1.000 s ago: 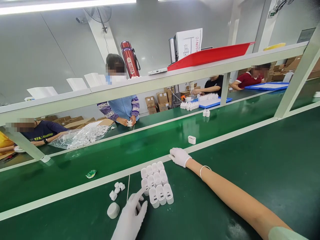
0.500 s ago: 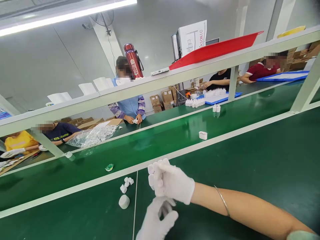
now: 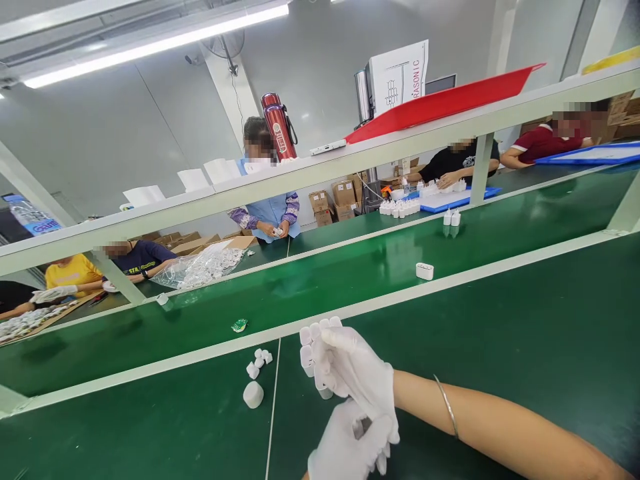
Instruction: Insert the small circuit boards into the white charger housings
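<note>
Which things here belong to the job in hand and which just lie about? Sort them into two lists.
Probably the job:
- white casings beside the right hand
- lone white casing

Probably just lying about:
- red flask
- red tray
- plastic bottle

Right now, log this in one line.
right hand: gloved, partly hiding white cases | left hand: gloved, at right hand's heel | left of cases: white round piece

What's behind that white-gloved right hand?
Behind the right hand, white casings stand grouped on the green bench, partly showing. How many the hand hides cannot be seen.
</note>
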{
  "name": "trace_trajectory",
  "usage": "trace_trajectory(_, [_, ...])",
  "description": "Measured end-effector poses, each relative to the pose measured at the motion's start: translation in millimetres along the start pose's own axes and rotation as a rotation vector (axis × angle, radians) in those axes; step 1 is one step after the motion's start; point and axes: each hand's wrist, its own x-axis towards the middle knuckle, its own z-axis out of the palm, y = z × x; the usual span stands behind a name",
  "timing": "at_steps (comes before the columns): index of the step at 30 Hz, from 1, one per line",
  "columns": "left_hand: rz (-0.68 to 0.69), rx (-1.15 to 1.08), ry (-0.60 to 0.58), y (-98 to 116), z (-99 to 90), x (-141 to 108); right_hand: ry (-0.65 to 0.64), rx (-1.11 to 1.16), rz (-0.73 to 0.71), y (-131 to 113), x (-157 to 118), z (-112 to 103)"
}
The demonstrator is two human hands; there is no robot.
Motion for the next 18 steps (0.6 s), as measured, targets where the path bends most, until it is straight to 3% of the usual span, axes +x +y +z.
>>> trace_trajectory(3, [-0.008, -0.013, 0.046, 1.6, -8.8, 3.5, 0.067, -0.041, -0.046, -1.9, 1.4, -1.3])
trace_trajectory(7, [-0.002, 0.053, 0.120, -4.4, -48.2, -7.0, 0.112, -0.222, -0.135, -10.1, 8.6, -12.8])
trace_trajectory(11, [0.086, 0.393, 0.345, -29.4, -100.5, -8.9, 0.230, -0.393, -0.182, -21.4, 15.3, -29.9])
trace_trajectory(14, [0.077, 0.553, 0.522, -51.8, -122.9, -1.4, 0.241, -0.526, -0.179, -26.0, 19.6, -39.3])
trace_trajectory(18, [0.133, 0.718, 0.423, -69.0, -121.1, 8.0, 0.238, -0.849, -0.121, -24.0, 44.2, -47.7])
